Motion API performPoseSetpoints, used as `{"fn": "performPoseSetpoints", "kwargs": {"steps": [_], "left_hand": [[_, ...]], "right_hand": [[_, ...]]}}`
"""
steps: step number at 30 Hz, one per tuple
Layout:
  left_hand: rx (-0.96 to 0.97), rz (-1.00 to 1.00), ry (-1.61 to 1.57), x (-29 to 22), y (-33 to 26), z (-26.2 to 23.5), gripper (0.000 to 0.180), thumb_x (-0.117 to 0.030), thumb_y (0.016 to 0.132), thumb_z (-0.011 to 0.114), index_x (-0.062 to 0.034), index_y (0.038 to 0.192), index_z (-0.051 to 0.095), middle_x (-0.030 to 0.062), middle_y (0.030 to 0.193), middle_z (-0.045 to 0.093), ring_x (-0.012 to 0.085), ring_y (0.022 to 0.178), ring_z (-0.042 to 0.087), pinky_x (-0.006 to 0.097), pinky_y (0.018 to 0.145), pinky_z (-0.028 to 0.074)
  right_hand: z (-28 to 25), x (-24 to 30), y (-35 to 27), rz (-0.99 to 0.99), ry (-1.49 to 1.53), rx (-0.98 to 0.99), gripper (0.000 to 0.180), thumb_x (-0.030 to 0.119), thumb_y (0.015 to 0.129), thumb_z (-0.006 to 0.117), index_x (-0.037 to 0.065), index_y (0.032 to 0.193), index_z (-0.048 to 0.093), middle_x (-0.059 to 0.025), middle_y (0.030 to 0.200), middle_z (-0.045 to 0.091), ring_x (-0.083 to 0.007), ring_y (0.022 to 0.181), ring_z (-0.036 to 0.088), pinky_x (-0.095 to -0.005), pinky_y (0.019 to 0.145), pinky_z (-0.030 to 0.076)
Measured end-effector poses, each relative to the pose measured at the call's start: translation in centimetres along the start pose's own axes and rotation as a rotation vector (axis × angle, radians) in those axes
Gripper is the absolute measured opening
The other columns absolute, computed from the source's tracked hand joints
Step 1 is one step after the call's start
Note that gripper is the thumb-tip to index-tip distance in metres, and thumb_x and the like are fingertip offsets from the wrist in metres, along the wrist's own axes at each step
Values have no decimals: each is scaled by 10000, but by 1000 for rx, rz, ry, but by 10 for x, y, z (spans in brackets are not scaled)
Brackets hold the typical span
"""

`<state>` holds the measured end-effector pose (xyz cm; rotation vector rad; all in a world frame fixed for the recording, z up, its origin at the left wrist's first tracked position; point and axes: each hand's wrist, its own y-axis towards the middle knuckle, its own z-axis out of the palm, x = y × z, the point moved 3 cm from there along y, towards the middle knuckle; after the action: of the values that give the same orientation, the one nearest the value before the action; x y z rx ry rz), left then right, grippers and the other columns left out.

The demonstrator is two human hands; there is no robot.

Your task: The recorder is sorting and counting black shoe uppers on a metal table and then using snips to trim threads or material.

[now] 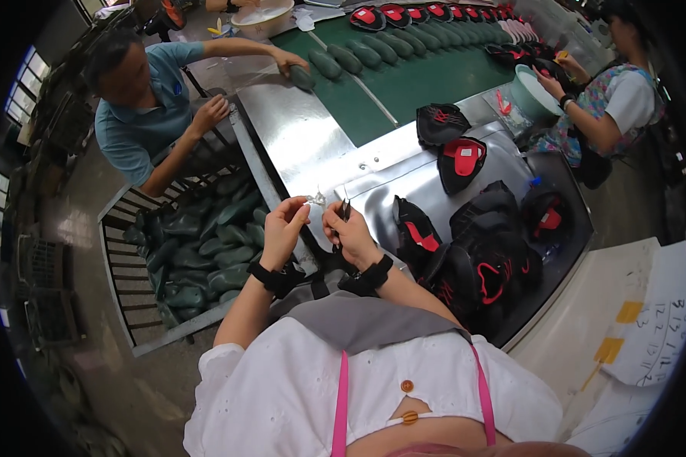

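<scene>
My left hand (284,227) pinches a small pale scrap (315,200) between finger and thumb, just above the steel table. Close beside it, my right hand (348,228) grips a small dark tool (345,211) that looks like snips, its tip pointing up toward the scrap. Both wrists wear black straps. A pile of black and red shoe uppers (480,251) lies on the steel table (305,145) just right of my right hand.
A green conveyor belt (427,76) carries dark green shoe lasts (366,53) and more uppers away from me. A person at left rests a hand on one last. A slatted bin (198,244) of lasts stands at left. Another person at right holds a pale bowl (532,93).
</scene>
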<state>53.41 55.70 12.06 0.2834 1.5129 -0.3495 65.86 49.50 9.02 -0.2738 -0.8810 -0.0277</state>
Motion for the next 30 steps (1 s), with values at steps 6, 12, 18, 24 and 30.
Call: {"fn": "performPoseSetpoints", "kwargs": {"steps": [6,12,18,24,30], "left_hand": [[-15,-32,44,4,8,-2,185,-93,817,592,41,944,576,22,775,590,69,666,537,191,607,433],[25,15,109,15,12,7,87,-88,806,571,-3,821,561,8,697,551,76,625,519,205,581,420],[-39,-63,-163,24,11,9,48,-45,805,541,-36,791,496,7,689,522,71,638,498,204,608,406],[-48,50,-93,19,32,24,45,-25,808,516,-29,787,476,14,694,517,75,636,486,208,609,405],[7,152,342,23,61,32,99,-61,799,544,15,795,482,45,666,510,96,631,489,240,554,403]], "right_hand": [[-4,1,4,33,0,-94,115,142,827,588,55,797,518,-6,647,518,-60,497,459,-165,405,312],[-12,-7,-1,30,-18,-211,118,189,829,578,84,816,526,15,641,498,-48,516,450,-157,419,297],[-12,-20,0,148,-42,-94,129,210,837,568,88,824,527,16,624,497,-37,477,426,-153,393,288],[-6,-10,7,204,-27,-38,180,261,873,517,87,831,494,23,638,492,-34,500,430,-147,409,289],[-12,12,7,-55,-64,-308,149,224,868,518,94,806,484,27,626,482,-40,504,429,-178,414,303]]}}
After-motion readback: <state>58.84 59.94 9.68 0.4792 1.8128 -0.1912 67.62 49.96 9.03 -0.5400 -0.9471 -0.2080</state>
